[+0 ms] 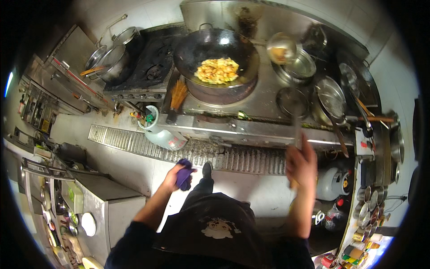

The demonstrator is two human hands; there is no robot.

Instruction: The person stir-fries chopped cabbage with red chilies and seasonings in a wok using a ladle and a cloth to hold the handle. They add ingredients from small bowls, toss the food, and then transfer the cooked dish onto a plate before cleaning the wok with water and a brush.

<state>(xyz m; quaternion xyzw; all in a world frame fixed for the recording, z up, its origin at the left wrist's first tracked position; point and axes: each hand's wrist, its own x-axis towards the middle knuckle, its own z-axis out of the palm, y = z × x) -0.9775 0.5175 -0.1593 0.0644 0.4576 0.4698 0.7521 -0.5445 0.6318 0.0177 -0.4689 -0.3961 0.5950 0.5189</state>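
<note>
In my left hand (176, 176), in front of my body, is a bunched purple cloth (184, 175). My right hand (300, 164), blurred, grips the handle of a metal ladle (281, 48), whose bowl is above a metal pot (300, 65) at the back right and has something orange-brown in it. A large black wok (188, 47) sits on a burner ring in the middle of the stove, with chopped yellow and brown food (217, 70) at its bottom. Neither hand touches the wok. A bamboo wok brush (178, 95) lies just left of it.
Pots (116, 60) and a black gas range (147, 64) stand at the left. A strainer and pans (331, 95) sit at the right. A gas cylinder (164, 138) stands by the floor grate (117, 138). Small seasoning containers (363, 210) line the right counter; a steel cabinet (124, 215) is at left.
</note>
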